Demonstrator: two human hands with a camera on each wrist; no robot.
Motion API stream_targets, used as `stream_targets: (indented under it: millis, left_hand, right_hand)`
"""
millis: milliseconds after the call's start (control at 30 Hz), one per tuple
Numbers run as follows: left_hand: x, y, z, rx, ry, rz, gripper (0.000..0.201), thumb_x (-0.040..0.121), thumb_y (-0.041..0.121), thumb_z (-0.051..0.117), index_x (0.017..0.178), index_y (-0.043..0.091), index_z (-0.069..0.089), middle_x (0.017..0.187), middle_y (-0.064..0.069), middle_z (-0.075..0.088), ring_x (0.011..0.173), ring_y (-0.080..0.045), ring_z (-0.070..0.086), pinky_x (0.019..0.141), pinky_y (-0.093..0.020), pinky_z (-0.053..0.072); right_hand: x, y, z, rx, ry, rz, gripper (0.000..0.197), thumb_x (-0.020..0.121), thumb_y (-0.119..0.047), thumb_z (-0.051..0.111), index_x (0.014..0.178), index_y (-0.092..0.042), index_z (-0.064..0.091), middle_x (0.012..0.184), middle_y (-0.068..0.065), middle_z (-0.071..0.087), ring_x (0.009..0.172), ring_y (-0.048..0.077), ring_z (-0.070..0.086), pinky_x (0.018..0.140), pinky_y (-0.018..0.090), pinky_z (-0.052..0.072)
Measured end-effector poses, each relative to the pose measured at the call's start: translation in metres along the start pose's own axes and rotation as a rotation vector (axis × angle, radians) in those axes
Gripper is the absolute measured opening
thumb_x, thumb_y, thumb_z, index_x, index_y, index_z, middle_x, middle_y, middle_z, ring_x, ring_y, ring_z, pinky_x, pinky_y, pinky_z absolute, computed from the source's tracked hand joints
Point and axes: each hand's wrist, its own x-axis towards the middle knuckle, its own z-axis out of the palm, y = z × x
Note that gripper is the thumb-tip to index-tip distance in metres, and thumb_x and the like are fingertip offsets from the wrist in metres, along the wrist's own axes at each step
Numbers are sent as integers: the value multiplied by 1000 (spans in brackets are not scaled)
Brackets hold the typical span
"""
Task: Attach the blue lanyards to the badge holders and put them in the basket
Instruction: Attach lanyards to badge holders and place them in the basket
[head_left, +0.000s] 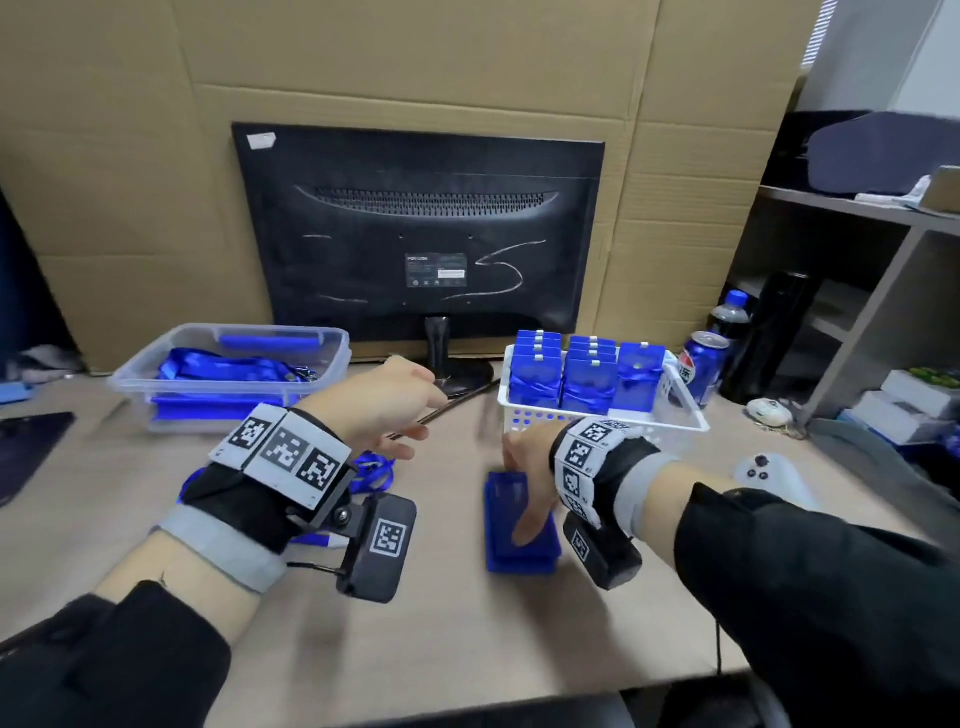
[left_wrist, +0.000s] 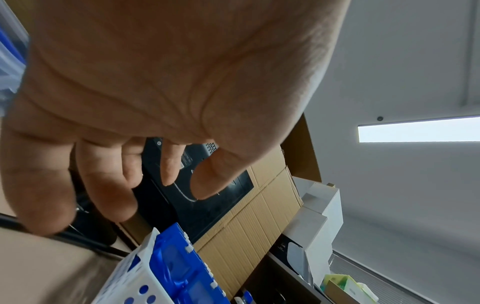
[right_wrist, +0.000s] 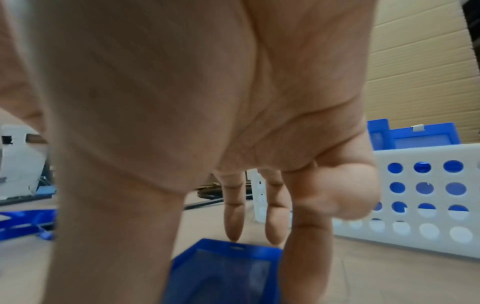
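The right hand (head_left: 527, 475) hangs with its fingers straight over the far end of a small stack of blue badge holders (head_left: 519, 545) on the desk, the thumb low at the stack's right side, gripping nothing. The white basket (head_left: 685, 410), filled with finished holders, stands just behind this hand. The left hand (head_left: 382, 402) floats relaxed and empty above a loose blue lanyard (head_left: 371, 475), left of the stack.

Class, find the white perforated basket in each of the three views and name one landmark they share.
Head: white basket right of centre, in front of the monitor's right side, above the right hand.
Left wrist: bottom edge, left of centre, below the fingers.
Right wrist: right side, behind the fingers.
Shared landmark: cardboard wall.
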Motion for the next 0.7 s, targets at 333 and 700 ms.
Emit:
stream_targets:
  millis: [333, 700]
  left_hand:
    - [-6, -19, -19, 15, -40, 0, 23, 100, 28, 67, 117, 21, 53, 120, -4, 52, 97, -23, 61, 88, -40, 53]
    - [-22, -66, -75, 43, -79, 12, 18, 107, 5, 52, 118, -7, 61, 93, -15, 80, 85, -26, 80, 65, -31, 65]
  right_hand:
    - [-18, 1, -39, 256, 58, -15, 41, 88, -50, 78, 102, -11, 74, 82, 2, 70, 77, 20, 65, 79, 35, 59]
    - [7, -86, -72, 939, 144, -404, 28, 89, -7, 82, 108, -4, 61, 91, 13, 74, 72, 25, 75, 77, 40, 67]
